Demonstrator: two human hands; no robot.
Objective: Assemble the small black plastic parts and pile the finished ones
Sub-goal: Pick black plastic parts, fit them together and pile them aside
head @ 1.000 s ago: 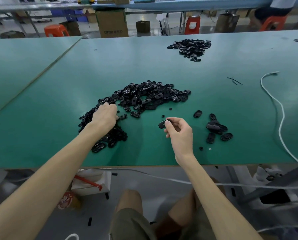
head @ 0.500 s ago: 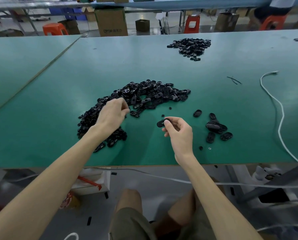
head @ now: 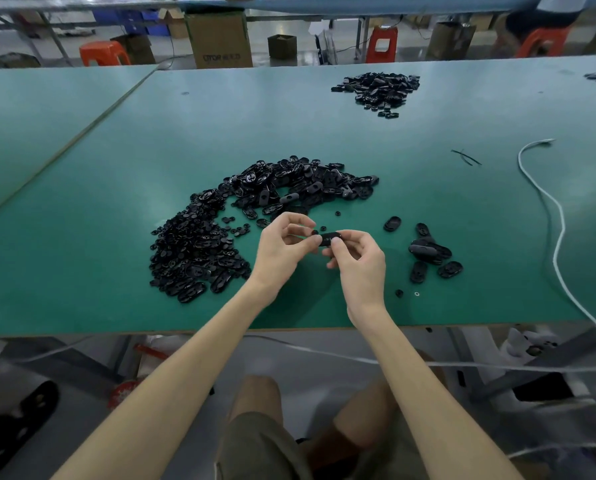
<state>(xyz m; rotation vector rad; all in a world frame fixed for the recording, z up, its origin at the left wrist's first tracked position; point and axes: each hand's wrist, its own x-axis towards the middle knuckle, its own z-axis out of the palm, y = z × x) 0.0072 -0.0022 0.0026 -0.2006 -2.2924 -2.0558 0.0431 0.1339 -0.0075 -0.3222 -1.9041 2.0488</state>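
Step in hand: assembly, by the look of both hands meeting on one oval part (head: 330, 239); piling not yet reached.
Oval part: held up off the worktop (head: 480, 209), over its near edge about midway along, between the loose heap and the finished group.
Right hand (head: 358, 268): thumb and forefinger closed in a pinch on the part's right half, remaining fingers curled underneath.
Left hand (head: 279, 249): fingers curled, thumb and forefinger tips (head: 308, 242) brought together against the part's left end; whether a smaller piece sits between them, too small to tell.
Part relative to fingers: spanning the gap between the two pinches, long axis running left to right, dark top face showing, both ends covered by fingertips.
Loose heap (head: 199, 251): unassembled black pieces, left of the hands and curving toward the worktop's middle.
Finished group (head: 428, 252): a few ovals stacked and scattered just right of the hands, near the front edge.
Next move, as judged: a firm squeeze to seat the pieces, with the right pinch steady, then a short carry rightward onto the finished group.
Risk: a small piece slipping from the fingertips and landing among the loose bits below.
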